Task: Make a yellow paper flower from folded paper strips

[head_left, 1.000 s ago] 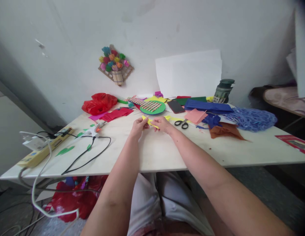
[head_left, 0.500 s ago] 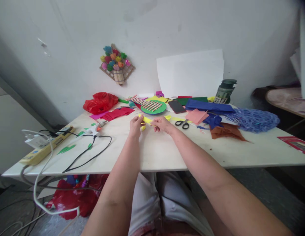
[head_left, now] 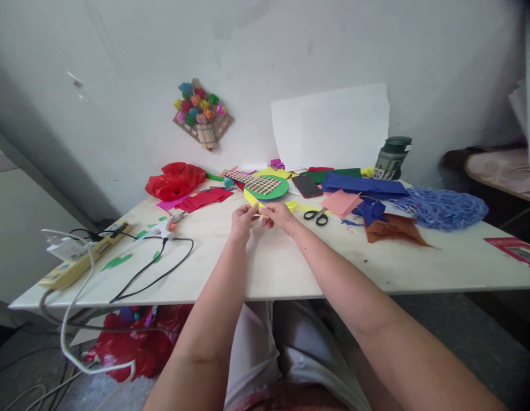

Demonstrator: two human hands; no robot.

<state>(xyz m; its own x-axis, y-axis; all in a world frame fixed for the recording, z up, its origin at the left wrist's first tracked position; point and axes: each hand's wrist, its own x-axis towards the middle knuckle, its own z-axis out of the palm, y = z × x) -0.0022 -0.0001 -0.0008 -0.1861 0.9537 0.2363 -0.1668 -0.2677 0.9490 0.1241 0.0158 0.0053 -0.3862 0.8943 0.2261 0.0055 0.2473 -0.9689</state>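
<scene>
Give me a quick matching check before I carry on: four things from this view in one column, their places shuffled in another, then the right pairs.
Things
1. Yellow paper
2. Scissors
3. Phone
4. Glue gun

Places
A. Just right of the green disc
B. Among green scraps, near the power strip
C. At the fingertips of the left hand and right hand
D. Between the right hand and the brown paper

Pairs: 1-C, 2-D, 3-A, 4-B

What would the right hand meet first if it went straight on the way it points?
Apart from the yellow paper it holds, probably the left hand, just ahead; exact depth is unclear.
</scene>
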